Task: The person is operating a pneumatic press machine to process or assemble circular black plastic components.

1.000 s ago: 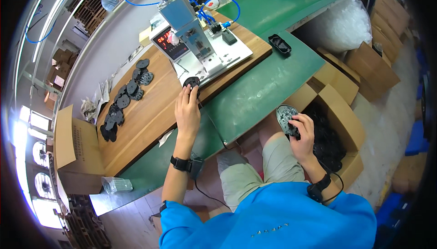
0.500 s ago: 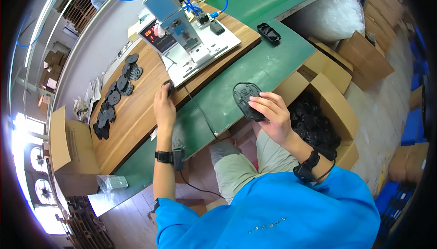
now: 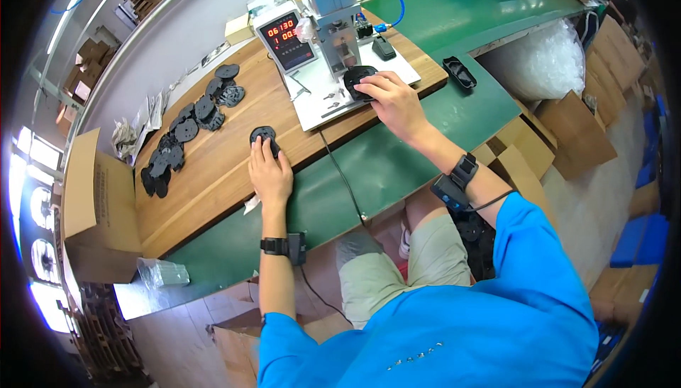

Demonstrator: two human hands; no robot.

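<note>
My right hand (image 3: 398,108) grips a black rounded plastic part (image 3: 357,81) at the front of the bench press (image 3: 336,33), on its white base plate (image 3: 319,108). The part sits close below the press head; whether it touches the plate I cannot tell. On the wooden board (image 3: 234,164), my left hand (image 3: 270,179) has its fingers bent over a second black rounded plastic part (image 3: 263,133), which lies near the board's front edge. The undersides of both parts are hidden.
Several black plastic parts (image 3: 186,130) lie in a row on the board's left. A display box (image 3: 287,39) with red digits stands beside the press. A black shell (image 3: 460,73) rests on the green bench (image 3: 397,154). Cartons (image 3: 103,203) flank both sides. A cable (image 3: 340,168) crosses the bench edge.
My right hand has carried its black part from over the bench's front edge forward to the press. My left hand stays at its part, which now shows flatter on the board. The view has shifted.
</note>
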